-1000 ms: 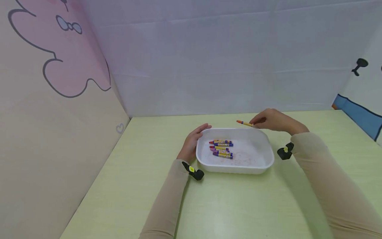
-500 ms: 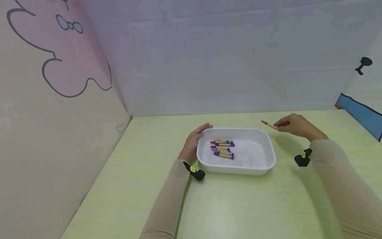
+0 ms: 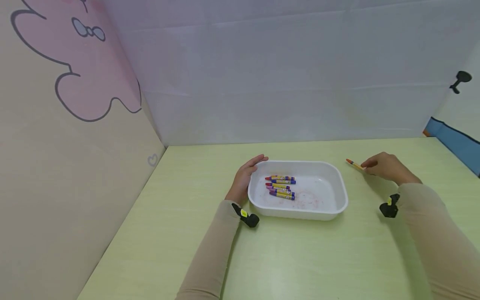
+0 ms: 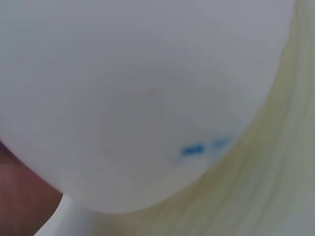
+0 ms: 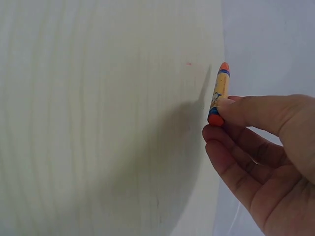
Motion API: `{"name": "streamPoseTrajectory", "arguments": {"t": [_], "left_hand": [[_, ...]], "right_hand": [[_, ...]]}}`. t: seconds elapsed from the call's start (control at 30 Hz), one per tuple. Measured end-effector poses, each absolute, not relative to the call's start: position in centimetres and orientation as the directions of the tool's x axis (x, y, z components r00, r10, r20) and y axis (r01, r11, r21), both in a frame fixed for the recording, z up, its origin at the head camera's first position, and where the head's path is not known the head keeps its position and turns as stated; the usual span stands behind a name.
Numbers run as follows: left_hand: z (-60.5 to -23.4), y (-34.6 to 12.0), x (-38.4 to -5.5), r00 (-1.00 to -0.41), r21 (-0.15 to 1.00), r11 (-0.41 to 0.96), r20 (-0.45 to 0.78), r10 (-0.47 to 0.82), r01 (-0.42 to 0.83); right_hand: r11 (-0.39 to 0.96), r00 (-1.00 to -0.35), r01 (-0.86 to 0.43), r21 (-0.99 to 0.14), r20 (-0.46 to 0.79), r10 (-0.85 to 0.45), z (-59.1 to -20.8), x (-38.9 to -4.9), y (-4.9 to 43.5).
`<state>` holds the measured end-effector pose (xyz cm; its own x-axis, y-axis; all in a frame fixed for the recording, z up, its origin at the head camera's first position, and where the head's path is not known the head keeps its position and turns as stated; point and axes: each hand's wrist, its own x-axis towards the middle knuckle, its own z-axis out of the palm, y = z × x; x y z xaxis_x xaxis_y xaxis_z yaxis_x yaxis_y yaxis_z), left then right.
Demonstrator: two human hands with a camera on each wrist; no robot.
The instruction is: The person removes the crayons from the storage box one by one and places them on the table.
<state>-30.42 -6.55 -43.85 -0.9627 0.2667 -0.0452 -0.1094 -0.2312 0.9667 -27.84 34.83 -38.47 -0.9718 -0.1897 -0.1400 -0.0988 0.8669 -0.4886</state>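
One white rectangular plastic tray (image 3: 300, 213) holds at least six yellow-wrapped wax crayons (image 3: 279, 186) in its left half; the left hand (image 3: 241, 181), its fingers straight, touches its left side; the right hand (image 3: 389, 168) pinches one orange wax crayon with yellow wrapper (image 5: 220, 90), to the tray's right.

A tray (image 3: 296, 213) sits on the table (image 3: 292, 258), the back wall (image 3: 281, 83) behind both. Crayons (image 3: 279, 187) lie in the tray's left half — the left hand (image 3: 241, 182) rests against that end. Right of the tray, the right hand (image 3: 388, 167) holds a single crayon (image 3: 355, 164) — extending leftward.
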Motion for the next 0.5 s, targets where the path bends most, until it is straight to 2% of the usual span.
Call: {"name": "streamPoseTrajectory", "arguments": {"t": [0.5], "left_hand": [[-43.56, -6.52, -30.01, -0.962, 0.971, -0.217, -0.034, 0.273, -0.096]], "right_hand": [[0.869, -0.970, -0.076, -0.490, -0.166, -0.178, -38.94, -27.71, 35.39]]}}
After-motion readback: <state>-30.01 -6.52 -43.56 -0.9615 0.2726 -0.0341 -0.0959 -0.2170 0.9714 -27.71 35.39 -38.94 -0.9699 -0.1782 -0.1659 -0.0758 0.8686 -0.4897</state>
